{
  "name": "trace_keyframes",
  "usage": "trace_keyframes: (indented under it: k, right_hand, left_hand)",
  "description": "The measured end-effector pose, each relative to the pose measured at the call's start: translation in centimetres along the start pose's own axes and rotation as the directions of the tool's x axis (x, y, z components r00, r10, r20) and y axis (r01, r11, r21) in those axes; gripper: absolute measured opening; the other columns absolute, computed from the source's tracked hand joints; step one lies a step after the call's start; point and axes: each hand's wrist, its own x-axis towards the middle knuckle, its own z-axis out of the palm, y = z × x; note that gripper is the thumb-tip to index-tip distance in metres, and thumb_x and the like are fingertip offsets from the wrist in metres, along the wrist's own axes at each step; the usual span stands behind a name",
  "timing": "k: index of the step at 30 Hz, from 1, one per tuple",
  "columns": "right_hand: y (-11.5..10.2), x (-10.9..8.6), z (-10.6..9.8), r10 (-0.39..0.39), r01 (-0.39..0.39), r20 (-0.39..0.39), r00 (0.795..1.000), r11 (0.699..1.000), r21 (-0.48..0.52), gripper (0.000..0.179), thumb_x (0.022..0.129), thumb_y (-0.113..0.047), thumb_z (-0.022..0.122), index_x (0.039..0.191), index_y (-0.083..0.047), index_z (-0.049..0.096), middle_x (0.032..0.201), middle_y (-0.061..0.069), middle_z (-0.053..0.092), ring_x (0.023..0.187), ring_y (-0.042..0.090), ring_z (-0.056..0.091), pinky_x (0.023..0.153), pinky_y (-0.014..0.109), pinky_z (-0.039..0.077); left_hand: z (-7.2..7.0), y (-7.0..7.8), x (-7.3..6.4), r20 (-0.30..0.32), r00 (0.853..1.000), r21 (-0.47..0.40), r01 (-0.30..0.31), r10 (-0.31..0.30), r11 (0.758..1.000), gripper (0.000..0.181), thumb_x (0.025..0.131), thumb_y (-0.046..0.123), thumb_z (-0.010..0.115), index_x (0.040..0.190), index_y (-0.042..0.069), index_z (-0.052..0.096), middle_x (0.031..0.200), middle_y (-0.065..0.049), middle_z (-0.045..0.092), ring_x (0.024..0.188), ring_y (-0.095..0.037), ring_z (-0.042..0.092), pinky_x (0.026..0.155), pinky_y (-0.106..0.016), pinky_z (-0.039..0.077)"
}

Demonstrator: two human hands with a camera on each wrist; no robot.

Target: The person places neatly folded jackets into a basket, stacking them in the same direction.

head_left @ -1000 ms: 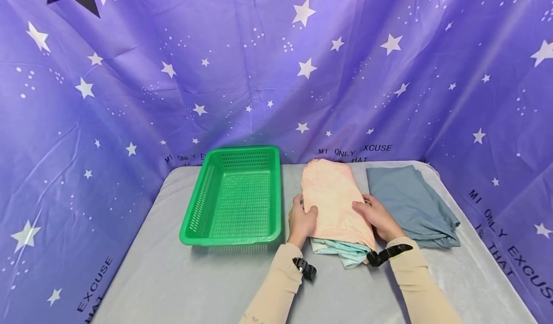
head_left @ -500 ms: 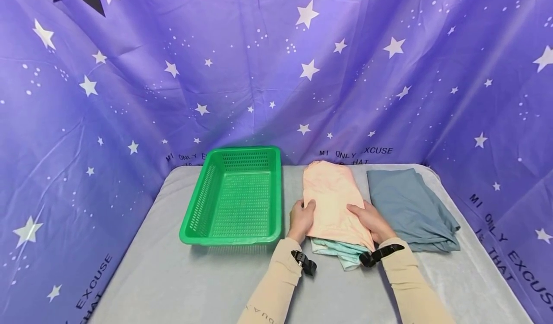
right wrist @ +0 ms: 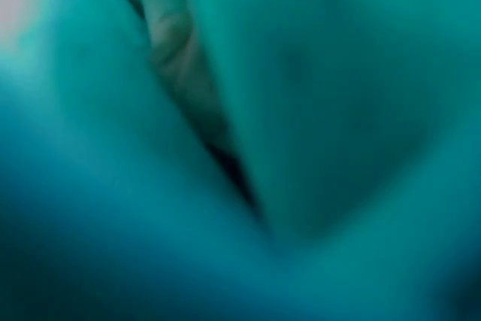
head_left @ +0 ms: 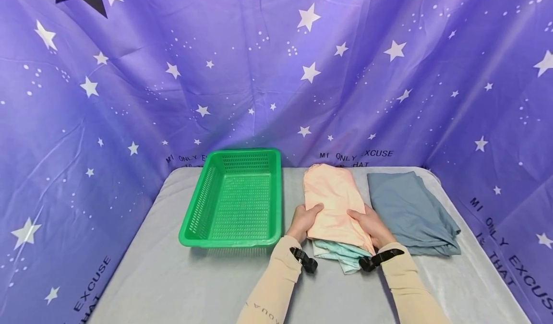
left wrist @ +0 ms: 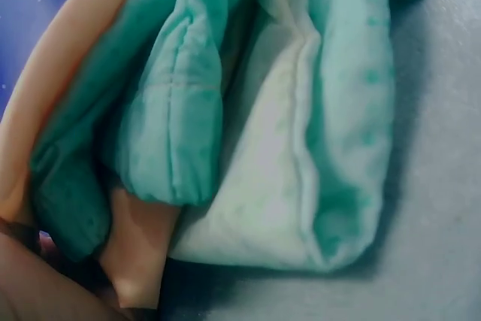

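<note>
Left hand [head_left: 304, 221] farther over peach cloth [head_left: 332, 189], slim gap to basket rim [head_left: 277, 194]

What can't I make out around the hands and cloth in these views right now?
- Head: most fingers of the left hand and right hand, hidden by the peach cloth.
- Head: most of the teal cloth, covered by the peach cloth.
- Head: the sleeves, cut off by the bottom edge.
- Left wrist: the teal cloth's upper part, cut off by the top edge.
- Right wrist: fold details, lost to blur.
</note>
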Motion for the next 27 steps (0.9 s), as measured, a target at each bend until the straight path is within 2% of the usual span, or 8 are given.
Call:
trace_keyframes:
  k: [2,6,10,14,17,20,24,27]
  right_hand:
    - [-0.1,0.0,0.2,-0.009,0.009,0.003,1.000,1.000,0.005,0.072,0.107,-0.028,0.056,0.162,-0.006,0.016,0.107,-0.002,0.068,0.086,0.009,0.072,0.077,0.030,0.062]
    - [-0.3,-0.3,0.4,-0.028,0.028,0.002,1.000,0.999,-0.016,0.074,0.106,-0.027,0.057,0.162,-0.004,0.017,0.112,0.000,0.067,0.086,0.008,0.071,0.077,0.029,0.061]
    - [-0.5,-0.7,0.5,-0.042,0.041,-0.015,0.999,0.999,-0.027,0.072,0.106,-0.025,0.058,0.162,-0.002,0.019,0.110,0.000,0.067,0.085,0.006,0.071,0.076,0.027,0.061]
    - [-0.7,-0.9,0.8,-0.069,0.070,-0.014,0.997,0.998,0.003,0.071,0.105,-0.022,0.059,0.160,0.000,0.020,0.108,-0.002,0.068,0.086,0.007,0.072,0.076,0.027,0.062]
    - [-0.7,-0.9,1.0,-0.078,0.079,-0.018,0.997,0.997,0.014,0.070,0.105,-0.019,0.059,0.160,0.000,0.021,0.108,-0.001,0.068,0.086,0.006,0.072,0.076,0.027,0.062]
    - [-0.6,-1.0,1.1,-0.088,0.088,-0.041,0.995,0.996,0.001,0.069,0.105,-0.018,0.059,0.160,0.000,0.022,0.116,0.005,0.067,0.086,0.004,0.070,0.076,0.025,0.061]
    - [-0.6,-1.1,1.2,-0.112,0.110,-0.072,0.991,0.994,-0.026,0.068,0.104,-0.019,0.059,0.160,0.000,0.024,0.134,0.018,0.059,0.088,0.000,0.067,0.078,0.021,0.059]
    - [-0.7,-1.2,1.2,-0.122,0.119,-0.086,0.989,0.992,-0.030,0.067,0.104,-0.019,0.060,0.159,-0.001,0.026,0.140,0.023,0.054,0.089,-0.001,0.067,0.079,0.020,0.058]
  left_hand:
    - [0.0,0.1,0.0,-0.005,1.000,-0.023,0.001,-0.001,1.000,0.041,0.094,0.037,0.072,0.119,0.005,0.065,0.087,-0.003,0.067,0.068,-0.012,0.065,0.063,-0.026,0.056]
    - [0.3,0.4,-0.3,-0.024,0.999,-0.067,-0.027,0.026,0.997,0.037,0.093,0.029,0.074,0.119,0.004,0.067,0.090,-0.004,0.070,0.072,-0.011,0.066,0.067,-0.025,0.056]
    - [0.7,0.8,-0.5,-0.020,0.997,-0.094,-0.077,0.075,0.993,0.039,0.092,0.024,0.074,0.125,0.004,0.066,0.098,-0.006,0.072,0.079,-0.012,0.068,0.072,-0.026,0.058]
    - [0.7,1.0,-0.7,-0.024,0.996,-0.126,-0.093,0.090,0.988,0.042,0.092,0.022,0.072,0.130,0.007,0.064,0.102,-0.007,0.072,0.081,-0.013,0.069,0.073,-0.028,0.059]
    - [0.7,0.9,-0.8,-0.015,0.997,-0.157,-0.081,0.080,0.984,0.047,0.091,0.020,0.072,0.135,0.008,0.062,0.105,-0.007,0.072,0.082,-0.013,0.068,0.073,-0.028,0.059]
    - [0.7,0.9,-0.9,0.007,0.997,-0.197,-0.075,0.078,0.977,0.053,0.090,0.017,0.072,0.140,0.011,0.058,0.107,-0.007,0.071,0.082,-0.013,0.069,0.073,-0.029,0.060]
    - [0.8,0.9,-1.1,0.026,0.996,-0.268,-0.076,0.086,0.960,0.056,0.088,0.014,0.071,0.142,0.014,0.057,0.107,-0.009,0.072,0.081,-0.015,0.071,0.071,-0.032,0.062]
    - [0.9,1.1,-1.3,0.018,0.996,-0.283,-0.075,0.084,0.956,0.057,0.087,0.013,0.072,0.142,0.014,0.057,0.107,-0.008,0.072,0.082,-0.015,0.071,0.071,-0.031,0.061]
